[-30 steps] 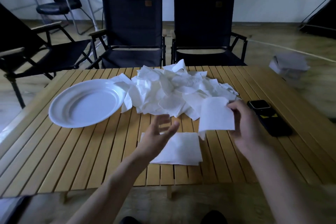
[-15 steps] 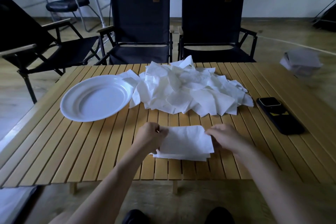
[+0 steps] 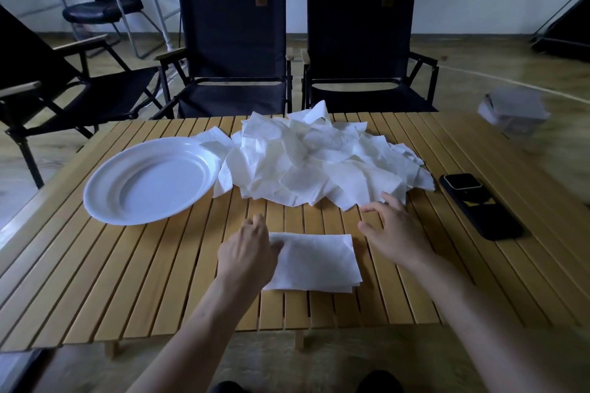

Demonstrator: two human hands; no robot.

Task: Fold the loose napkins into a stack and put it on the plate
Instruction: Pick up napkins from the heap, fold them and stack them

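On the near table (image 3: 127,281) a folded stack (image 3: 314,262) is laid flat; its left edge is covered by the left hand (image 3: 247,250), fingers bent onto it, though whether it is gripped cannot be told. The right hand (image 3: 394,230) is held apart, just right of the stack, spread and holding nothing, fingertips at the loose pile (image 3: 319,159); the plate (image 3: 150,182) is set just left of that pile, a phone (image 3: 479,204) right of it.

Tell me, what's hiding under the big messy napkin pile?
Only the slatted wooden table shows around the loose napkin pile, so the pile rests on it. Anything beneath the middle is covered by the napkins and cannot be seen.
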